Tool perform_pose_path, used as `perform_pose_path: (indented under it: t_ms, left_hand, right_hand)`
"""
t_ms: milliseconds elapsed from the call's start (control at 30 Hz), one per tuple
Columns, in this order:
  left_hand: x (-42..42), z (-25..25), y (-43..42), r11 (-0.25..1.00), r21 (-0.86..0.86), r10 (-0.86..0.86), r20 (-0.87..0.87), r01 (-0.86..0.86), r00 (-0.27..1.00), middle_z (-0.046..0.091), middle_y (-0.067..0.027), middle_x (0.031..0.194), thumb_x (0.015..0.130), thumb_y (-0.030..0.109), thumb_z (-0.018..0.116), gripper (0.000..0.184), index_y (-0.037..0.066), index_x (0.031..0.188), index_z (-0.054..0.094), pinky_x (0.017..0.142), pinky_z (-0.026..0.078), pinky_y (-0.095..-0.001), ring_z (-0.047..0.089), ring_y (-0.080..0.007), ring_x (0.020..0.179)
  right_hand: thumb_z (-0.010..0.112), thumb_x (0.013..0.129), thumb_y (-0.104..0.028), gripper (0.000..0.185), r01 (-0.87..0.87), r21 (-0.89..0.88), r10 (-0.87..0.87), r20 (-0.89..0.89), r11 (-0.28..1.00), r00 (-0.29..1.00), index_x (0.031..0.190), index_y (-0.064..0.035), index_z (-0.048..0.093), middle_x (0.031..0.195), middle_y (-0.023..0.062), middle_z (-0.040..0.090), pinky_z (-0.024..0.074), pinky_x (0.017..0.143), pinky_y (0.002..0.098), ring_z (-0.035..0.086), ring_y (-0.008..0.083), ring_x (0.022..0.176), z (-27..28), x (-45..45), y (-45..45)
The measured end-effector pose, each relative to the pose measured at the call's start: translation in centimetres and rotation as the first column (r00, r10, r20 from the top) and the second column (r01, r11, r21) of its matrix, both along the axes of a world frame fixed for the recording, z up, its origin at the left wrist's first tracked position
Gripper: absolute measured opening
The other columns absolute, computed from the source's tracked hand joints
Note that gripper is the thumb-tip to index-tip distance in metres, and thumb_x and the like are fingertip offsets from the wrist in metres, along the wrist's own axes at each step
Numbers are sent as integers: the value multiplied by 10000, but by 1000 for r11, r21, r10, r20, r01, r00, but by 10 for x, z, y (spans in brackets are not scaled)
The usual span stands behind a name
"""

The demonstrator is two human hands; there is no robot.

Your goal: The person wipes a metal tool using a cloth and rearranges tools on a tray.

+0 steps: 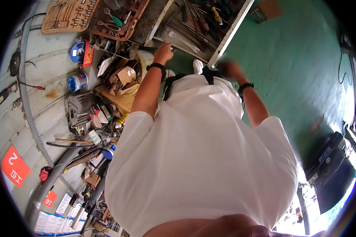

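Observation:
My left hand (pixel 163 53), with a black band at the wrist, is closed beside the near left edge of an open tool drawer (pixel 222 44). What it grips, if anything, is too small to tell. Inside the drawer lie a large silver wrench (pixel 184 42), a yellow-handled screwdriver (pixel 216 16) and several dark-handled tools. My right hand (pixel 236 72) is just outside the drawer's near right corner, smeared by motion, with its fingers round a dark rounded object (pixel 225 68) that I cannot identify.
Tool cases (pixel 69 15) with sockets and ratchets lie at the upper left. Below them are a blue tub (pixel 78 82), a cardboard box (pixel 126 75) and cluttered parts. Green floor (pixel 281 59) spreads to the right, with a dark car part (pixel 324 160) bearing a plate at the far right.

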State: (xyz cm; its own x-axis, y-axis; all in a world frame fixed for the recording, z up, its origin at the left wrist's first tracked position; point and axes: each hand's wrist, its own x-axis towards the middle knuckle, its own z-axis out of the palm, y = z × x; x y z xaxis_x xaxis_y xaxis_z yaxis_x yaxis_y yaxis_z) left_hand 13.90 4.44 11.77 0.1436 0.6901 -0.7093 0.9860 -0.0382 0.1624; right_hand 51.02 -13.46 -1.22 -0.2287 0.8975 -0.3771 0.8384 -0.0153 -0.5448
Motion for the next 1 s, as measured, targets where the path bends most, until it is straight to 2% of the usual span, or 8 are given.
perform_pose_path:
  t_ms: [133,167,333,400,500,667,767,1000]
  left_hand:
    - [4,4,1,999,-20,32,1,-32,999,190,-41,1596,948,166,485,534,164,1472,382,1056,415,-555,413,-339,1335]
    - [4,3,-1,999,-26,33,-4,-33,999,173,-39,1600,948,164,485,538,162,1475,376,1054,411,-571,415,-339,1334]
    - [4,1,-9,1000,-6,-8,1,8,1000,132,-52,1609,926,154,512,608,147,1501,316,1011,463,-527,450,-343,1308]
    - [4,2,-11,999,26,-23,8,23,1000,124,-62,1610,917,150,522,635,141,1510,294,978,495,-504,462,-343,1298]
    - [3,2,-13,1000,9,-11,25,11,1000,107,-75,1613,907,147,532,663,136,1517,275,885,542,-464,497,-347,1262]
    - [5,3,-13,999,-7,48,77,-48,996,100,-83,1615,910,138,525,667,112,1522,261,763,545,-462,589,-332,1133]
    - [3,-2,-14,998,-9,63,100,-63,993,100,-83,1615,909,131,521,669,104,1523,255,742,540,-463,603,-322,1105]
    - [-3,-8,-12,998,61,-40,78,35,996,90,-90,1615,897,151,522,679,110,1522,259,780,549,-453,592,-332,1134]
  right_hand:
    - [582,884,-219,431,262,151,-256,-59,953,965,1313,-229,546,1163,202,615,498,901,468,600,417,1049,-1,18,10]
    - [595,880,-224,436,330,299,-317,-92,895,944,1312,-218,537,1152,204,621,499,892,468,602,421,1039,-2,23,22]
    - [592,889,-210,431,338,516,-293,-170,787,941,1312,-204,515,1047,209,636,491,898,449,596,411,1023,18,21,88]
    - [615,868,-258,435,339,366,-292,-177,867,940,1296,-241,536,1110,232,593,478,922,467,564,424,1062,20,6,102]
    - [681,791,-359,392,190,287,-218,72,939,973,1165,-261,611,1294,278,432,445,950,549,454,505,1166,35,-24,103]
    - [695,792,-377,287,71,389,-143,161,918,977,1001,-195,621,1210,235,490,463,931,531,473,463,1158,46,-31,75]
    - [683,824,-436,303,291,120,-296,27,949,955,954,-164,652,1132,142,593,506,847,481,584,381,1044,57,-30,68]
    - [663,843,-399,276,364,315,-407,84,877,910,1001,-172,654,1041,163,630,516,837,461,617,364,992,-39,46,129]
